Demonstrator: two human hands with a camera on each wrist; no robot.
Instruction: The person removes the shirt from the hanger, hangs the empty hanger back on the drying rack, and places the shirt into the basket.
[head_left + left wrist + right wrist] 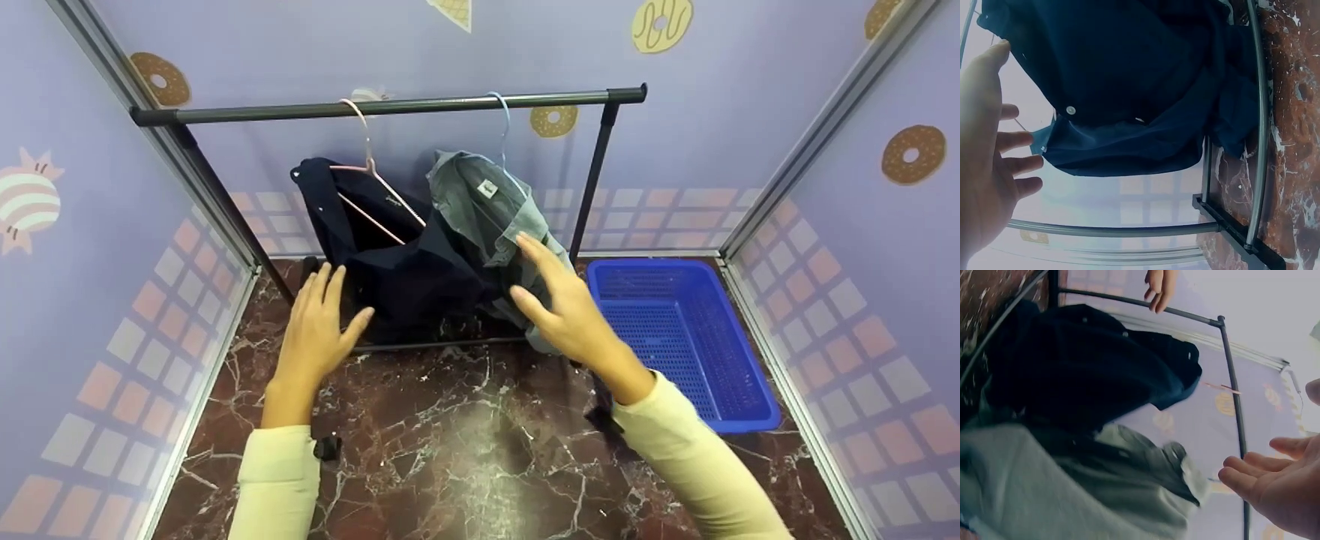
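A dark navy shirt (pixel 420 281), its neck gaping and its front sagging, hangs from a pink hanger (pixel 397 197) on the rail (pixel 435 106), touching the grey-green shirt (pixel 456 187) at its right, which hangs, collar open, from a blue hanger (pixel 505 135).

Can't read the tag (pixel 487 187) on the gray-green shirt (pixel 463 196) at all — print's way too small. One end of the pink hanger (pixel 370 166) disappears into the dark shirt (pixel 424 289), and most of the blue hanger (pixel 508 120) is lost in the other collar. The right sleeve (pixel 690 450) blocks the basket's (pixel 742 337) near corner. In the right wrist view the gray-green one's kinda blurry — and the right hand (pixel 566 315) runs off the edge.
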